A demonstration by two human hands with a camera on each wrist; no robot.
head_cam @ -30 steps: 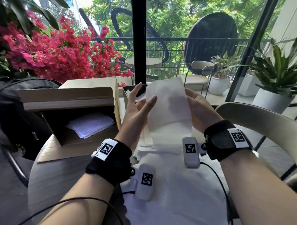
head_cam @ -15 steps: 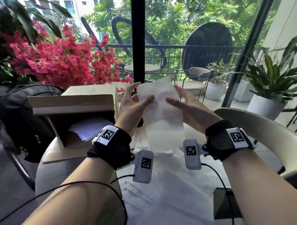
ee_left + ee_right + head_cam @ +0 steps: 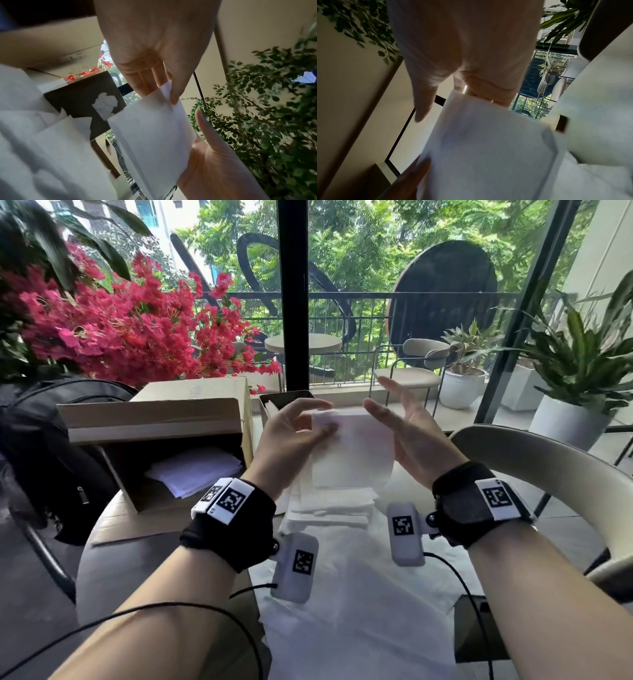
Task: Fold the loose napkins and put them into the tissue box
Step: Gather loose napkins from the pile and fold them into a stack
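I hold a white napkin, folded in half, upright over the table. My left hand pinches its top left corner between thumb and fingers; the pinch shows in the left wrist view. My right hand is spread, fingers straight, its palm against the napkin's right edge. The dark tissue box stands just behind my left hand and has a white emblem on its side. A stack of loose napkins lies on the table under my hands. In the blurred right wrist view the napkin hangs below my fingers.
An open cardboard box with white napkins inside lies on its side at the left. A black backpack sits further left. A large white sheet covers the round table. A beige chair back curves at the right.
The napkin hung as a long strip between both hands; it is now folded in half and shorter. My right hand has let go and spread, while my left hand keeps the pinch.
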